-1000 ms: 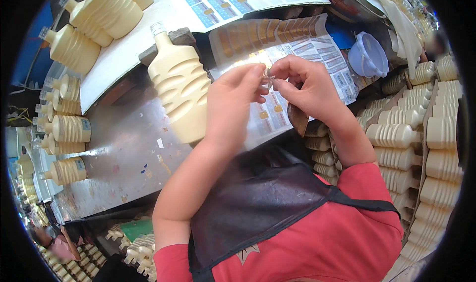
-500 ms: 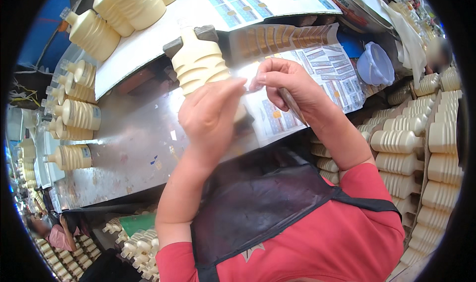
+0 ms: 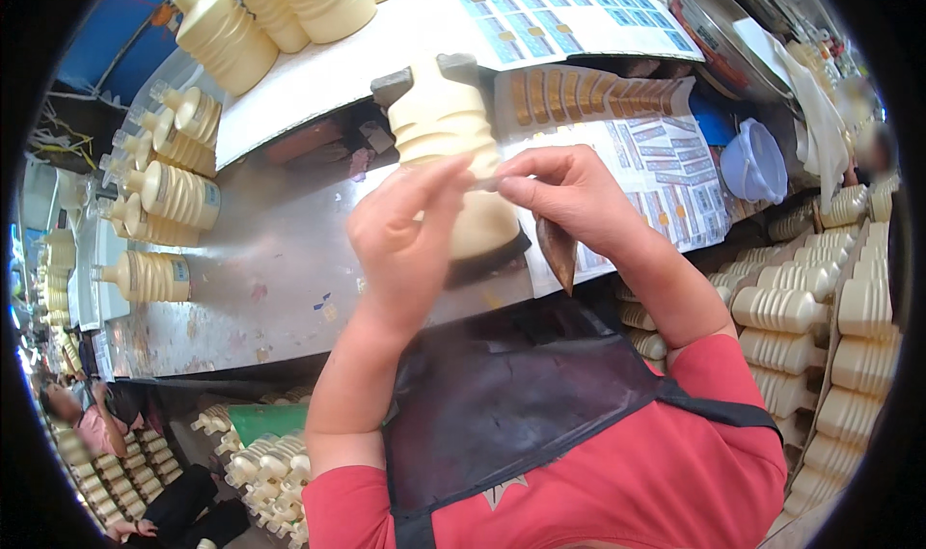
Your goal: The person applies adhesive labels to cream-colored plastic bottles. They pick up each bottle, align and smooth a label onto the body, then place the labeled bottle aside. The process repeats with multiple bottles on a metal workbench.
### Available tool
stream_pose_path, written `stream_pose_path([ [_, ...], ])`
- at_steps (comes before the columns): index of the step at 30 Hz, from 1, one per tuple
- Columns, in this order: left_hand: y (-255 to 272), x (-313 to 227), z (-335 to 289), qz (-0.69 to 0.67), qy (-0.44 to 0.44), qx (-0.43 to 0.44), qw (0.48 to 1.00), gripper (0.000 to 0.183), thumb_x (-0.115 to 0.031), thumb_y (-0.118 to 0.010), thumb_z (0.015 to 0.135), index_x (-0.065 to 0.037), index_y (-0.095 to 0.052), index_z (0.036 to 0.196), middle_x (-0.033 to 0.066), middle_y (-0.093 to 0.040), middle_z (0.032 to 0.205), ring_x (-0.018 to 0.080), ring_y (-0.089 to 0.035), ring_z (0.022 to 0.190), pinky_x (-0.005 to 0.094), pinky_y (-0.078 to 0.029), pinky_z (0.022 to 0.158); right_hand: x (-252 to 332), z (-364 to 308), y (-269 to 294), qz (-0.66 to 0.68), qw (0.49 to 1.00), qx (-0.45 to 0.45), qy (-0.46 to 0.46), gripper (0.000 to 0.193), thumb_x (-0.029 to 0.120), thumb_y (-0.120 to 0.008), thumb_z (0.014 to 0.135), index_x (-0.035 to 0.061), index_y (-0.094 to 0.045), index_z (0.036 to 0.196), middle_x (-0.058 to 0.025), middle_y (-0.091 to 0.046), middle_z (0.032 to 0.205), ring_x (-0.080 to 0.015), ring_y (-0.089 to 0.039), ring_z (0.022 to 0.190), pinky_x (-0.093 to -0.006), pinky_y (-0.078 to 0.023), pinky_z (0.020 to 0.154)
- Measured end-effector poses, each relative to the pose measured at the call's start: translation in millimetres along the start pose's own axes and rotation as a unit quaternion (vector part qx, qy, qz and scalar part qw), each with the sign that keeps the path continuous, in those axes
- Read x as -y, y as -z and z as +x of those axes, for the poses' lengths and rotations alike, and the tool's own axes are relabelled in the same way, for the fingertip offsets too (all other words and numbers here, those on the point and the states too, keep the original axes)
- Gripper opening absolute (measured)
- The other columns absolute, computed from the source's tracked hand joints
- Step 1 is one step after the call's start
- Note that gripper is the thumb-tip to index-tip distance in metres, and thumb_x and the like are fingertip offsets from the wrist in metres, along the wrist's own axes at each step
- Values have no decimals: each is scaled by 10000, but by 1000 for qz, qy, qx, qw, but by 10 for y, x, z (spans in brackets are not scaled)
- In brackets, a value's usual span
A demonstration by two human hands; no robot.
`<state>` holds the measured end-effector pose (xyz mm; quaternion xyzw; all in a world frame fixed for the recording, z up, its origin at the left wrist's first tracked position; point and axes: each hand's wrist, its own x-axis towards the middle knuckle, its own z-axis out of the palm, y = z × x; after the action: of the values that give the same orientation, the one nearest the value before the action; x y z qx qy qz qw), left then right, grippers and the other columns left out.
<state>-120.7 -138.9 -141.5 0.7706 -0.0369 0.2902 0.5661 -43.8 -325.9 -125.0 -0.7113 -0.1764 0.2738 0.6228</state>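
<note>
A cream ribbed plastic bottle (image 3: 442, 115) lies on the bench in front of me, its neck end between two dark blocks (image 3: 393, 87). My left hand (image 3: 405, 226) is over the bottle's near half, thumb and fingertips brought together. Close beside it, my right hand (image 3: 571, 197) pinches thumb and forefinger at the same spot. Something small and thin seems to be between the fingertips, too small to make out. A brown, flat, pointed tool (image 3: 558, 255) hangs from my right hand, its upper part hidden in the curled fingers.
Sheets of blue labels (image 3: 531, 28) lie on the white board (image 3: 424, 23); gold curved labels (image 3: 588, 96) and a printed label sheet (image 3: 675, 163) lie nearer. More bottles (image 3: 169, 197) stand left. A lavender bucket (image 3: 754, 163) and stacked bottles (image 3: 776, 308) are on the right.
My fingertips have come together over the bottle. The brown tool now points more steeply down. The whole view has shifted, with the bench things appearing farther right.
</note>
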Motion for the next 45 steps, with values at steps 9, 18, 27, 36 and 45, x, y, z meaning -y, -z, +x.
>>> stream_pose_path([
  [9,15,431,455,-173,198,-126,957,192,-113,-724,970,4,-750,1122,-3,-695,955,50,-590,870,222,-493,777,109,657,-131,-43,990,-85,109,189,179,-704,961,-7,-733,951,15,-692,863,-38,-572,788,-215,-462,721],
  [18,-46,1000,449,-199,237,-143,940,219,-192,-638,1049,-2,-685,1148,19,-669,997,80,-588,877,244,-510,807,-25,892,-156,-95,982,-136,93,133,145,-663,931,21,-665,886,56,-607,803,-19,-523,773,-199,-426,690],
  [27,-48,974,484,-154,247,-95,952,313,-262,-708,963,9,-699,1118,63,-617,1143,138,-590,1029,307,-492,937,-42,903,-182,-103,976,-161,105,183,160,-662,865,-20,-693,875,-42,-670,795,-92,-588,751,-285,-501,688],
  [36,-51,993,457,-183,239,-104,948,304,-259,-689,989,8,-696,1134,75,-617,1148,146,-599,1040,308,-493,946,-77,932,-195,-100,974,-164,115,185,158,-666,867,-25,-693,876,-62,-662,799,-106,-596,764,-289,-504,711],
  [45,-69,1007,446,-119,223,-106,962,332,-300,-682,1001,5,-693,1133,82,-615,1143,160,-600,1047,318,-488,960,-107,935,-157,-116,971,-180,106,182,164,-679,866,-18,-698,871,-57,-668,790,-105,-597,756,-287,-506,709],
])
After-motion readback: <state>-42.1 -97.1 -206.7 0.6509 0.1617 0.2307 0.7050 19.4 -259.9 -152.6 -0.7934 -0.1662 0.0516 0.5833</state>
